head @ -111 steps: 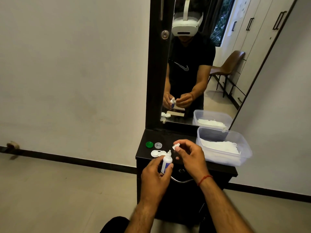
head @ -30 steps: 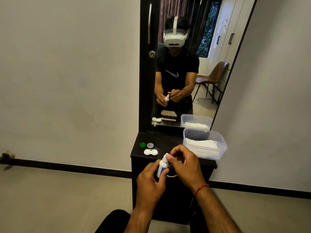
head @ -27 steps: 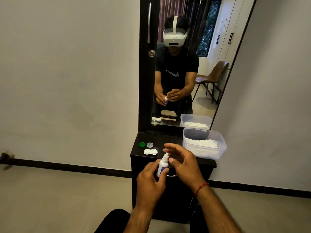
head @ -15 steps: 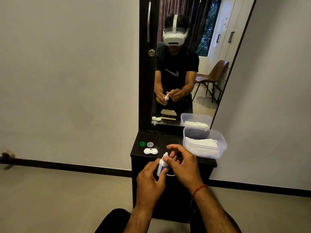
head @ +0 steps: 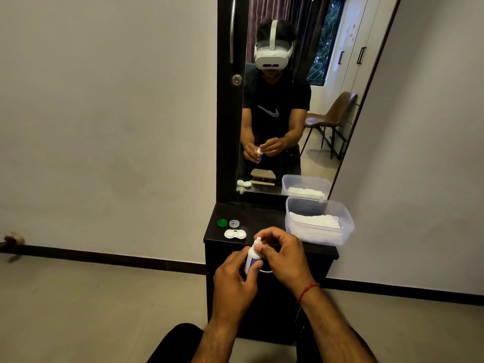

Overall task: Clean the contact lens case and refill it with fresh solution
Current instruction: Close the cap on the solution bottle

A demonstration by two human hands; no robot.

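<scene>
Right hand [head: 282, 255] back to pinching the bottle [head: 252, 260] tip; fingers were splayed off it a moment ago.
Left hand [head: 233, 279] grips the bottle body, upright, in the air at the desk [head: 262, 218] front edge. Case [head: 235, 234] sits open on the desk, green lid [head: 222, 222] and clear lid [head: 234, 223] loose just behind it. Risks, my read: cap cross-threads or slips from the pinch and falls; squeezing the body while twisting squirts solution; can't tell if the wells are filled.
</scene>
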